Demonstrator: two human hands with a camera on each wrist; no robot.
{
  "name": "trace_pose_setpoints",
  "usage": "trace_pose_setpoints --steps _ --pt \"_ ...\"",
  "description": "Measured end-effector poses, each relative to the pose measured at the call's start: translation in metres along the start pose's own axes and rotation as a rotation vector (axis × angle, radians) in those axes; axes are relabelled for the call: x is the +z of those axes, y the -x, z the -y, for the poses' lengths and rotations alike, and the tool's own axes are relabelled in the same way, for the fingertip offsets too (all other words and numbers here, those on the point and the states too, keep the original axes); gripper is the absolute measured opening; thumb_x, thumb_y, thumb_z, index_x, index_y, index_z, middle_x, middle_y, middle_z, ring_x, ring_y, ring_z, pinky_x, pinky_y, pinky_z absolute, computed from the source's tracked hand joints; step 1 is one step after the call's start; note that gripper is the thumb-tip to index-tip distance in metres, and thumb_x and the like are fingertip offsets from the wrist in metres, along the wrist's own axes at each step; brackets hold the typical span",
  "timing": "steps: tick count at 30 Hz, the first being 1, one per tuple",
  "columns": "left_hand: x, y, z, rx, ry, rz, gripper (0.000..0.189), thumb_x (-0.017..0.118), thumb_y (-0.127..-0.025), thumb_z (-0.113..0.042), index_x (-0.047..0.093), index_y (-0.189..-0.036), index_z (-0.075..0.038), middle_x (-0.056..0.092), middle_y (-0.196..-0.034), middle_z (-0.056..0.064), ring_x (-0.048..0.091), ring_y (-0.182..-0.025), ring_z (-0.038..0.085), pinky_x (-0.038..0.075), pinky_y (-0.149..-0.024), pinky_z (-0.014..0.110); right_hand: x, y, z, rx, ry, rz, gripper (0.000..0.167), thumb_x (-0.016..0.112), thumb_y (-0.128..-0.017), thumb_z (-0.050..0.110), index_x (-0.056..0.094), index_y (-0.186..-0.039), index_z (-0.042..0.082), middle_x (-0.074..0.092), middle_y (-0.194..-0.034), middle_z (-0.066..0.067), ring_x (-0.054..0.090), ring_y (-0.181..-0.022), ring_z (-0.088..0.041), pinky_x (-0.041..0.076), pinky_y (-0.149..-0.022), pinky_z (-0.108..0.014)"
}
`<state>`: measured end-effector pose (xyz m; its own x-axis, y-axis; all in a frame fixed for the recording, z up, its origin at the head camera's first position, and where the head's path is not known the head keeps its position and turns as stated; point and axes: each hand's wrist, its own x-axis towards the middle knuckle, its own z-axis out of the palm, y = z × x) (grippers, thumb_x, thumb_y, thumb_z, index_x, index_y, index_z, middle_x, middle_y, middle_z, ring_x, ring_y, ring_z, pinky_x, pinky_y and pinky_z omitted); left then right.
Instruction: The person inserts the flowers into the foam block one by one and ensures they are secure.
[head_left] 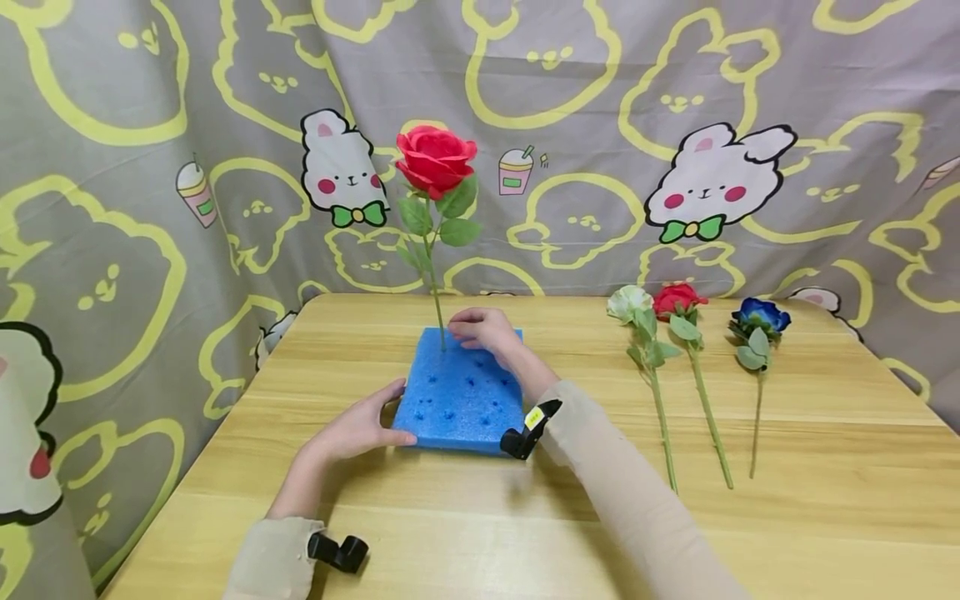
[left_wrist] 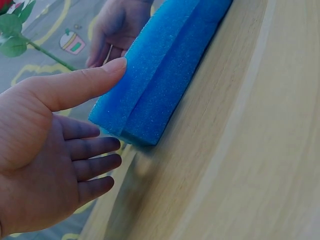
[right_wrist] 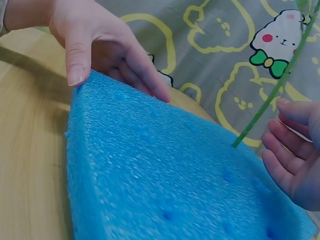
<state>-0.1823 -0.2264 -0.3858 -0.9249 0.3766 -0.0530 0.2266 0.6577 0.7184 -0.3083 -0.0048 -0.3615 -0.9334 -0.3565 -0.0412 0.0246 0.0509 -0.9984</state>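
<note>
A blue foam block [head_left: 457,427] with several small holes in its top lies on the table. One red rose [head_left: 437,160] stands nearly upright in it, its green stem [right_wrist: 267,102] entering near the back left. My left hand [head_left: 360,427] rests at the block's front left corner, with its thumb against the near edge and its fingers stretched along the left side. My right hand [head_left: 491,335] is over the back of the block, just right of the stem. Its fingers are loosely bent, and in the right wrist view a gap separates them from the stem.
On the right of the wooden table [head_left: 405,533] lie a white flower [head_left: 630,303], another red rose [head_left: 677,300] and a blue flower [head_left: 761,315], their stems pointing toward the near side. A grey patterned curtain [head_left: 570,100] hangs behind the table and along its left side.
</note>
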Motion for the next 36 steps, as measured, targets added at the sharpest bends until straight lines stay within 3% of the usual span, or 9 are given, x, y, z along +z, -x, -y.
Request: trace_pose_setpoints --steps 10,18,24,30,36 --pt "0.000 0.000 -0.001 0.008 -0.007 0.001 0.095 0.074 -0.078 -0.037 0.021 -0.145 0.002 0.033 -0.143 0.023 0.030 -0.131 0.039 0.025 -0.104 0.055 -0.026 0.012 0.004 -0.013 -0.139 0.010 0.032 0.059 -0.090 0.004 0.054 -0.118 -0.012 0.060 -0.112 -0.025 0.055 -0.109 -0.040 0.046 -0.091 -0.044" --pt "0.002 0.000 -0.003 0.009 -0.021 0.004 0.095 0.073 -0.078 -0.040 0.022 -0.145 0.003 0.034 -0.143 0.023 0.030 -0.131 0.038 0.025 -0.104 0.055 -0.051 0.034 0.002 -0.029 -0.070 -0.014 0.031 0.058 -0.092 0.011 0.055 -0.115 -0.009 0.066 -0.099 -0.015 0.060 -0.103 -0.033 0.049 -0.088 -0.039" --pt "0.002 0.001 -0.004 0.001 -0.016 0.003 0.095 0.073 -0.078 -0.040 0.022 -0.145 0.003 0.033 -0.144 0.023 0.030 -0.132 0.038 0.025 -0.104 0.055 -0.075 0.057 0.000 -0.051 -0.081 -0.012 0.034 0.057 -0.092 0.007 0.051 -0.117 -0.015 0.067 -0.088 -0.004 0.064 -0.092 -0.024 0.046 -0.090 -0.046" --pt "0.003 0.001 -0.003 -0.002 0.003 0.005 0.096 0.074 -0.077 -0.041 0.022 -0.146 0.001 0.032 -0.145 0.021 0.029 -0.133 0.036 0.024 -0.105 0.054 -0.102 0.083 0.000 -0.086 -0.066 -0.005 0.028 0.053 -0.094 0.009 0.052 -0.115 -0.009 0.066 -0.091 0.000 0.064 -0.089 -0.015 0.051 -0.082 -0.033" --pt "0.003 0.001 0.000 0.003 0.005 0.003 0.096 0.073 -0.077 -0.041 0.022 -0.146 0.000 0.031 -0.145 0.021 0.029 -0.133 0.036 0.024 -0.105 0.054 -0.127 0.107 0.000 -0.093 -0.076 -0.041 0.028 0.054 -0.094 0.011 0.054 -0.115 -0.007 0.067 -0.091 0.000 0.064 -0.088 -0.014 0.052 -0.078 -0.028"
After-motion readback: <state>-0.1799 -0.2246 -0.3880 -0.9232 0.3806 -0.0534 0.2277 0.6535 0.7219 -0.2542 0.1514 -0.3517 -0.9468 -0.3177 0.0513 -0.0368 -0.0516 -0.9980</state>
